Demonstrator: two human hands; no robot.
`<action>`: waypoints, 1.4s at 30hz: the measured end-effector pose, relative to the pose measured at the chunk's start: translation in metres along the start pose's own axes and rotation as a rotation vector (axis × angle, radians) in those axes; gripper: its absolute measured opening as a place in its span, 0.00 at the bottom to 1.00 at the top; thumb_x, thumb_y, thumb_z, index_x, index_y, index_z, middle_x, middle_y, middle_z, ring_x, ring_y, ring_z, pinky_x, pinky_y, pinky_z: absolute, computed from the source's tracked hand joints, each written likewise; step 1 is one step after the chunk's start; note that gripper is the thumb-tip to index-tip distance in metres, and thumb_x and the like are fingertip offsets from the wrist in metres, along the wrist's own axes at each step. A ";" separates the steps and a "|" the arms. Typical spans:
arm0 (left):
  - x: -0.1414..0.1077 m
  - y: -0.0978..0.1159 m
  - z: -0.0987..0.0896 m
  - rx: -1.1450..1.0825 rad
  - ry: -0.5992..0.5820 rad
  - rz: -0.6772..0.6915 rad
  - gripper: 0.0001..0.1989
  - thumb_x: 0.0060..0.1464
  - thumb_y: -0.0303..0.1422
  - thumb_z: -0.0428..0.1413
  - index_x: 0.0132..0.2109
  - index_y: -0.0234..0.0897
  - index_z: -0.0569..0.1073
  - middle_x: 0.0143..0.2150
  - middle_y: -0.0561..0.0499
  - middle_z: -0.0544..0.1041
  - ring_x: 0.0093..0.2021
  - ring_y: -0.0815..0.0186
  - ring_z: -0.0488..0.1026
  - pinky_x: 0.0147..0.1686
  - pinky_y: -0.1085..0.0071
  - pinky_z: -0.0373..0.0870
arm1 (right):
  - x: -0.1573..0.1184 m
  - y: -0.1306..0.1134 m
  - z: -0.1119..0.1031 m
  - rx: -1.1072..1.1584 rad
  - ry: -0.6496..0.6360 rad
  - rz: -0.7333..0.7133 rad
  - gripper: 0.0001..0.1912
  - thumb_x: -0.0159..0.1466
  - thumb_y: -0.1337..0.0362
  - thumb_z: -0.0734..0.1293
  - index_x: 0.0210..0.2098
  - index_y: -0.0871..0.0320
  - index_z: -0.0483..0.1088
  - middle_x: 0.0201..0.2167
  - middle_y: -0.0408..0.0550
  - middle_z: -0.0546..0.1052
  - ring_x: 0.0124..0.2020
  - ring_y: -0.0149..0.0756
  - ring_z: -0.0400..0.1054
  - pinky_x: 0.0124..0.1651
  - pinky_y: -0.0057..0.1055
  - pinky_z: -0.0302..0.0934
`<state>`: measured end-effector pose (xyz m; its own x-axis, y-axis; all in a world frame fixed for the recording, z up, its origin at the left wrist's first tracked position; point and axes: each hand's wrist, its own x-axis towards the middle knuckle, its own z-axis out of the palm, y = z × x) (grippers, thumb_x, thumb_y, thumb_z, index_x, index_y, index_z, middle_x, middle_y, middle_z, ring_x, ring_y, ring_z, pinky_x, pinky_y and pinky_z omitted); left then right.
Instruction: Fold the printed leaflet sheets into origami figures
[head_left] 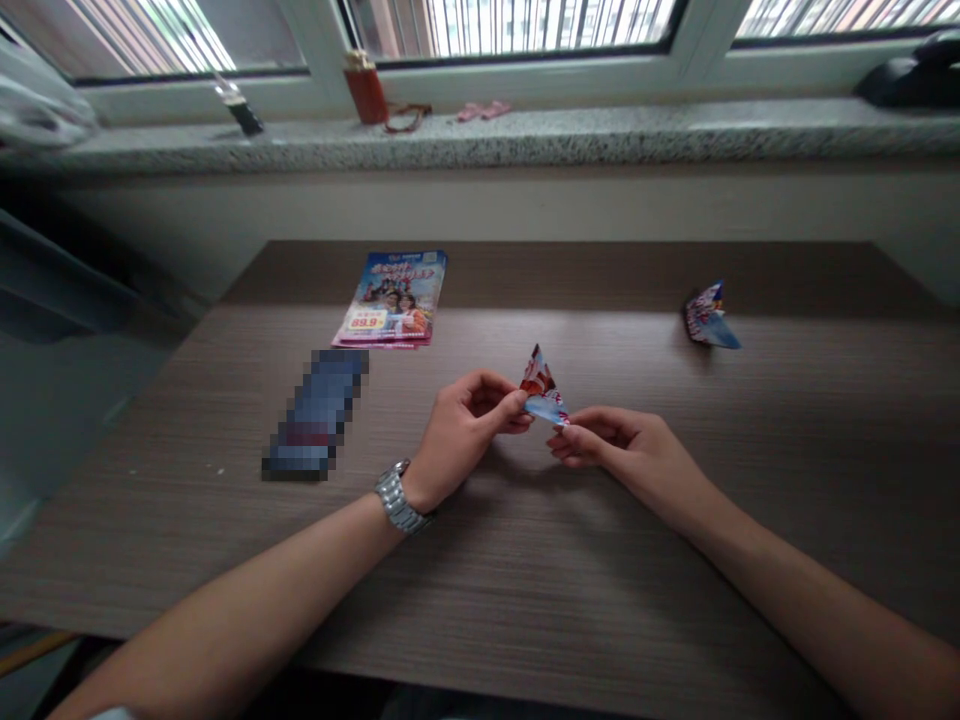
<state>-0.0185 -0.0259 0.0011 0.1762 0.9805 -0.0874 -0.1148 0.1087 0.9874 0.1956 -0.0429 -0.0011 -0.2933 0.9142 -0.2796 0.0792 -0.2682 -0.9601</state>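
A small folded paper triangle [541,385], printed in red, white and light blue, is held up over the table between both hands. My left hand [472,425], with a silver watch on its wrist, pinches the paper's left edge between thumb and fingers. At the lower right corner, my right hand [619,440] pinches the paper with thumb and fingertips. Further back on the right stands another folded paper piece [707,318] with similar printed colours, apart from both hands.
A stack of printed flyers [397,300] lies at the table's back left. Nearer sits a dark, pixelated phone-like rectangle [319,415]. On the stone windowsill [570,135] stand a red-brown container [365,90] and a small dark bottle [241,110]. The wooden table [480,600] extends beneath my arms.
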 end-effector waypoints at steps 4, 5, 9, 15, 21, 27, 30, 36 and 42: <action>-0.001 0.001 0.001 0.007 -0.014 0.014 0.14 0.55 0.39 0.66 0.40 0.32 0.75 0.35 0.49 0.81 0.33 0.68 0.80 0.37 0.73 0.82 | -0.001 -0.004 0.001 -0.039 -0.028 -0.017 0.20 0.60 0.47 0.73 0.38 0.59 0.79 0.35 0.52 0.84 0.37 0.40 0.79 0.42 0.36 0.76; -0.001 0.001 0.002 0.011 -0.011 0.016 0.14 0.55 0.39 0.66 0.39 0.32 0.75 0.35 0.49 0.81 0.33 0.68 0.80 0.37 0.73 0.82 | -0.002 -0.005 0.001 -0.048 -0.023 -0.019 0.21 0.60 0.47 0.73 0.38 0.59 0.79 0.35 0.52 0.84 0.36 0.40 0.79 0.42 0.36 0.76; -0.001 0.002 0.003 0.024 0.017 0.012 0.15 0.55 0.39 0.66 0.39 0.31 0.75 0.35 0.49 0.80 0.33 0.68 0.81 0.37 0.73 0.82 | -0.001 -0.008 0.001 -0.060 -0.007 -0.008 0.21 0.59 0.45 0.73 0.36 0.59 0.79 0.33 0.52 0.84 0.34 0.40 0.79 0.39 0.36 0.76; -0.001 0.003 0.003 0.014 0.017 0.004 0.15 0.55 0.40 0.66 0.39 0.31 0.74 0.33 0.49 0.80 0.33 0.66 0.81 0.37 0.72 0.82 | 0.000 -0.007 -0.001 -0.083 0.005 -0.015 0.19 0.61 0.48 0.73 0.37 0.59 0.79 0.32 0.50 0.84 0.32 0.38 0.79 0.38 0.32 0.75; -0.002 0.003 0.003 -0.024 -0.001 -0.022 0.15 0.56 0.38 0.66 0.39 0.31 0.74 0.34 0.50 0.80 0.33 0.67 0.81 0.37 0.73 0.82 | 0.001 -0.004 -0.005 -0.095 0.040 -0.062 0.17 0.62 0.50 0.72 0.37 0.59 0.78 0.31 0.50 0.84 0.31 0.37 0.79 0.36 0.31 0.75; 0.000 0.001 0.000 -0.078 -0.168 -0.091 0.16 0.57 0.36 0.65 0.47 0.33 0.71 0.36 0.50 0.79 0.33 0.68 0.81 0.36 0.73 0.81 | 0.002 0.000 -0.007 -0.034 0.151 -0.145 0.16 0.63 0.51 0.72 0.38 0.58 0.78 0.31 0.48 0.83 0.31 0.36 0.78 0.37 0.30 0.75; -0.001 0.002 0.001 -0.053 -0.231 -0.097 0.20 0.57 0.36 0.65 0.52 0.35 0.69 0.38 0.49 0.79 0.34 0.67 0.80 0.37 0.71 0.81 | 0.002 -0.002 -0.006 -0.032 0.174 -0.160 0.15 0.63 0.51 0.72 0.38 0.58 0.78 0.32 0.48 0.83 0.32 0.36 0.78 0.38 0.31 0.75; -0.002 0.002 0.000 0.079 -0.225 -0.022 0.30 0.56 0.34 0.65 0.61 0.38 0.62 0.38 0.48 0.79 0.36 0.65 0.80 0.37 0.70 0.80 | 0.003 -0.001 -0.009 -0.086 0.159 -0.146 0.15 0.64 0.51 0.71 0.36 0.57 0.77 0.28 0.46 0.81 0.29 0.36 0.77 0.35 0.30 0.74; -0.003 0.002 -0.002 0.170 -0.206 0.088 0.34 0.57 0.33 0.64 0.66 0.44 0.59 0.47 0.47 0.77 0.43 0.66 0.78 0.43 0.73 0.77 | 0.001 -0.003 -0.015 -0.330 0.116 -0.204 0.14 0.65 0.52 0.69 0.36 0.56 0.76 0.27 0.44 0.80 0.29 0.34 0.74 0.32 0.28 0.67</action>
<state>-0.0212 -0.0281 0.0026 0.3701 0.9289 0.0109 0.0242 -0.0214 0.9995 0.2097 -0.0361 0.0018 -0.2270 0.9718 -0.0636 0.3378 0.0173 -0.9411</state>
